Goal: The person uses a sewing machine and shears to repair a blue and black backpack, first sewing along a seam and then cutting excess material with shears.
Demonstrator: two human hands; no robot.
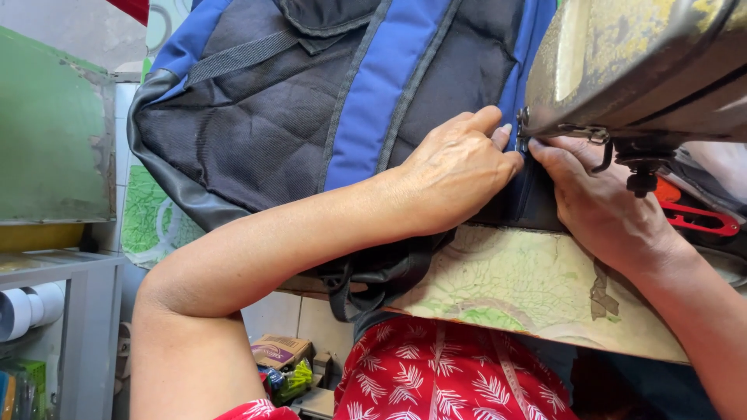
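Head view, looking down at sewing table (537, 295), worn green-patterned top, front edge chipped.

Backpack (311, 101): dark quilted fabric w/ blue panels, grey trim, black strap across upper part. Lies over the table and hangs past its far-left edge; lower straps dangle below table edge near person's lap. Right side of backpack sits under the sewing machine (646, 70).

Sewing machine: old, paint worn yellowish, upper right of view. Presser foot/needle area just left of its black thumbscrew; exact needle position can't tell, hidden by fingers.

Left hand (459, 175): palm down on backpack, fingers bent, pressing the blue edge fabric right next to the foot. Not wrapped around anything, flat hold.

Right hand (599, 202): under the machine arm, fingers narrow, fingertips touching the backpack edge at the foot, opposite the left hand. Whether it pinches fabric: can't tell, partly hidden.

Hands close together, nearly touching at the seam.

Other: red scissors (696, 218) on table to the right, behind right wrist. Red leaf-print garment (436, 373) on lap. Grey shelf (70, 272) at left w/ white rolls (27, 307). Small boxes, packets (284, 362) on floor.
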